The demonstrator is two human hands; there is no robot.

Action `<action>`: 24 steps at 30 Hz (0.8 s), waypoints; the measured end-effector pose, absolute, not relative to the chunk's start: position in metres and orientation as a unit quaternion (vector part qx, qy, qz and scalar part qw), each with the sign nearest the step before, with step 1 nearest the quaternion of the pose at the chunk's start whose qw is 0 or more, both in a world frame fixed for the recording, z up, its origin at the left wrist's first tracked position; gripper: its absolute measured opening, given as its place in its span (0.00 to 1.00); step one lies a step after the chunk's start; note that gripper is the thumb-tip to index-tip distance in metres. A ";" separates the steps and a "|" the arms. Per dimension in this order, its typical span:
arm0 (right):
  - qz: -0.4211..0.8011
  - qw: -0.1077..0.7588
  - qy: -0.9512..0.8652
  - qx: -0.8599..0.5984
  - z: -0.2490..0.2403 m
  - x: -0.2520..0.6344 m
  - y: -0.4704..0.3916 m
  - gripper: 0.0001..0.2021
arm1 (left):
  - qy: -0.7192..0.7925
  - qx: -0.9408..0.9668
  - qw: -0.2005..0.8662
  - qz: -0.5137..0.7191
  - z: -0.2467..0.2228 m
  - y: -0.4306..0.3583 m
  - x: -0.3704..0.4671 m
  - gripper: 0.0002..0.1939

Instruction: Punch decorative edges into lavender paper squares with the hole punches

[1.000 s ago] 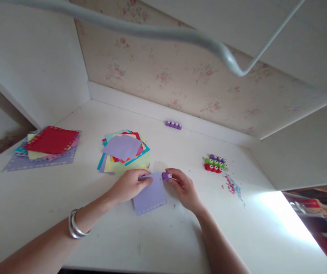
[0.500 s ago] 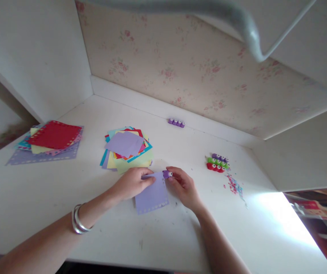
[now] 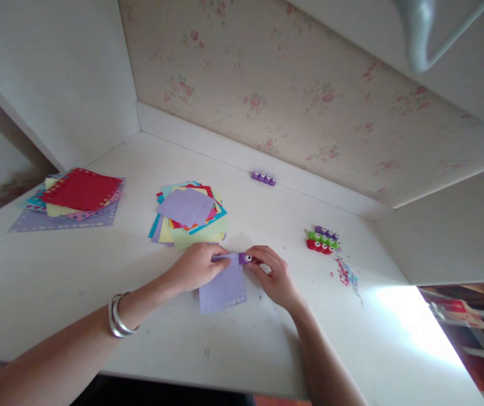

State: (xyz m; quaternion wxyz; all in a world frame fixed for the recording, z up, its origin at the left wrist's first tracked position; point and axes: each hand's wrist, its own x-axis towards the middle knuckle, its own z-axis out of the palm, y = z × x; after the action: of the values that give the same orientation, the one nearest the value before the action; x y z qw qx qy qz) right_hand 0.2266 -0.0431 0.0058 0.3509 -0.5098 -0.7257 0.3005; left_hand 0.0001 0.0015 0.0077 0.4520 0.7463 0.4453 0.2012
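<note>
My left grip (image 3: 199, 268) pinches the lilac sheet (image 3: 221, 292), covering that sheet's ten o'clock corner; my right grip (image 3: 275, 277) holds a small purple punch (image 3: 245, 258) at its one o'clock corner, partly hiding the punch, so I cannot tell how far the paper enters. At the sheet's eleven o'clock, a paper stack (image 3: 186, 207) conceals its lower layers.
</note>
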 end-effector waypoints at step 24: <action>0.320 0.329 -0.735 -0.498 0.008 0.228 -0.042 0.09 | 0.448 0.757 0.441 0.180 0.008 0.002 0.001 0.15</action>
State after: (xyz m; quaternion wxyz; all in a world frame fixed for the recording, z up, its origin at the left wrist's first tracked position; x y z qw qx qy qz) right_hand 0.2285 -0.0422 0.0077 0.3292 -0.4982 -0.7354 0.3203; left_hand 0.0008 0.0016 0.0084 0.4410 0.7568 0.4477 0.1797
